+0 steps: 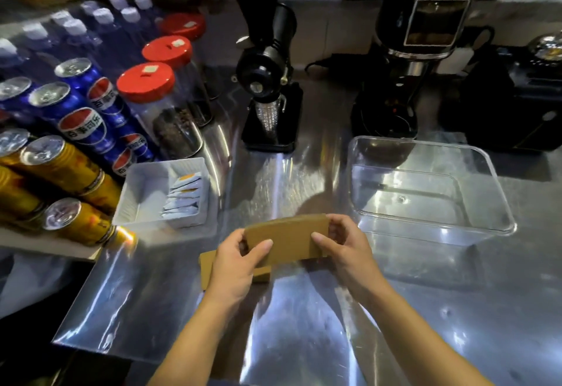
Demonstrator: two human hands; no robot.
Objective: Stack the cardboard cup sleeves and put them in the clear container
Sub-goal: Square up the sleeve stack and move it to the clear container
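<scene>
Gripping cardboard sleeves (286, 238), both left hand (240, 259) and right hand (343, 250); Pepsi cans (82, 124), probably.

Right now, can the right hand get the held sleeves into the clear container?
Probably yes. The clear container sits open-topped and empty just right of the right hand, nothing between; the left hand shares the sleeves.

I'm on one head-worn wide-angle view only, looking forward and down over the steel desk (298, 324), hands (240, 261) close under the lens, grinders (269, 81) at the far edge, edges bowing outward
</scene>
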